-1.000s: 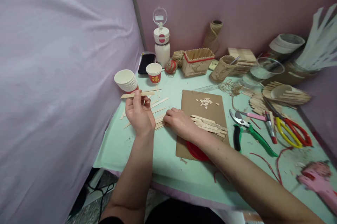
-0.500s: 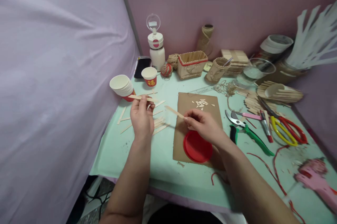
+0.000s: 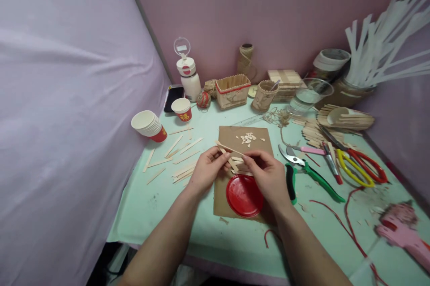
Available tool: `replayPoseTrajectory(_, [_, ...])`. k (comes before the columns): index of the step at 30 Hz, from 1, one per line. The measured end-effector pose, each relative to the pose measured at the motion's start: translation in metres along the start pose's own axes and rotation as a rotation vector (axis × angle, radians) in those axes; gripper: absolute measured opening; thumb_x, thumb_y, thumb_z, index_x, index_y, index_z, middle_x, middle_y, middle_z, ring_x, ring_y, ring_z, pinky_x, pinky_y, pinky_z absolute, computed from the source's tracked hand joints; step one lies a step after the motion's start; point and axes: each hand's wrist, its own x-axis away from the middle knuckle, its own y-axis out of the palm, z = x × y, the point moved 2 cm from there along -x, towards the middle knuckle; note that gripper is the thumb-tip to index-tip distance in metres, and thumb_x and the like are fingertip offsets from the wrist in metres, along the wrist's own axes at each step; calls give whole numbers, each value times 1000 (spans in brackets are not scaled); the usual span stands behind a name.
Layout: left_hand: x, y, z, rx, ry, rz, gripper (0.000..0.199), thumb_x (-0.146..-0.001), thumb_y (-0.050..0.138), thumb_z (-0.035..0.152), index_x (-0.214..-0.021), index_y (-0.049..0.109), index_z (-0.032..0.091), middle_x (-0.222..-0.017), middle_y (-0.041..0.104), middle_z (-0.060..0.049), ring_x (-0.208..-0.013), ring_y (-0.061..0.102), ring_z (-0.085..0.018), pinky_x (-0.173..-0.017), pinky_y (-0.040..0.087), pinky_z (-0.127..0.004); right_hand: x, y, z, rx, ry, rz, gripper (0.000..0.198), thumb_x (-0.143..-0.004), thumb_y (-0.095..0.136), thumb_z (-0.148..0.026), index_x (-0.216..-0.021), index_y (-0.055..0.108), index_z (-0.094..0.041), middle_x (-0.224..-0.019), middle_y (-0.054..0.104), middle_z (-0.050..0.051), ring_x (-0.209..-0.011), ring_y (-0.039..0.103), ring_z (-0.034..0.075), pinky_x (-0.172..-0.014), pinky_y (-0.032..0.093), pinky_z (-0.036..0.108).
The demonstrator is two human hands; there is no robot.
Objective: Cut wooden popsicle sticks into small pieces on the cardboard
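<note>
Over a brown cardboard sheet (image 3: 220, 207), my left hand (image 3: 208, 167) pinches a flat wooden craft stick (image 3: 232, 163). A second, thin-looking craft stick (image 3: 231, 148) is gripped at its right end by my right hand (image 3: 267, 169). The far ends of the two sticks meet or cross near the left fingers; whether they touch I cannot tell. Beneath the hands, more pale sticks (image 3: 242, 170) lie on the cardboard, partly hidden by the fingers. Just in front of them sits a round red lid (image 3: 244, 196). Small pale wood chips (image 3: 248, 138) are heaped behind.
Loose sticks (image 3: 186, 157) are scattered left, near stacked paper cups (image 3: 148, 124). At right lie green-handled pruners (image 3: 319, 178), scissors (image 3: 356, 165), red cord (image 3: 349, 223) and a pink glue gun (image 3: 399, 232). A white bottle (image 3: 191, 84), wooden basket (image 3: 233, 93) and glass bowl (image 3: 307, 97) stand behind.
My left hand has moved right, from above the scattered sticks to the cardboard, bringing its stick against or close to the one in my right hand. The camera view has shifted slightly.
</note>
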Motion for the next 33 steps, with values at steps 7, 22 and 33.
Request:
replayPoseTrajectory(7, [1, 4, -4, 64, -13, 44, 26, -75, 71, 38, -85, 65, 14, -64, 64, 0, -56, 58, -9, -57, 46, -21, 10, 7, 0, 55, -131, 60, 10, -84, 64, -31, -83, 67, -22, -87, 65, 3, -84, 61, 18, -76, 48, 31])
replayPoseTrajectory(22, [3, 0, 5, 49, 40, 62, 31, -78, 68, 39, -97, 69, 15, -71, 67, -1, -64, 62, -12, -66, 51, -25, 16, 11, -7, 331, -326, -106, 19, -93, 51, -26, -101, 67, -21, -89, 71, 6, -80, 65, 19, -72, 49, 31])
replayPoseTrajectory(33, [0, -3, 3, 16, 84, 42, 25, -78, 69, 35, -94, 72, 16, -69, 67, 0, -64, 62, -11, -66, 51, -23, 16, 9, -1, 570, -550, -147, 23, -95, 48, -22, -110, 64, -17, -92, 71, 7, -81, 64, 18, -72, 47, 29])
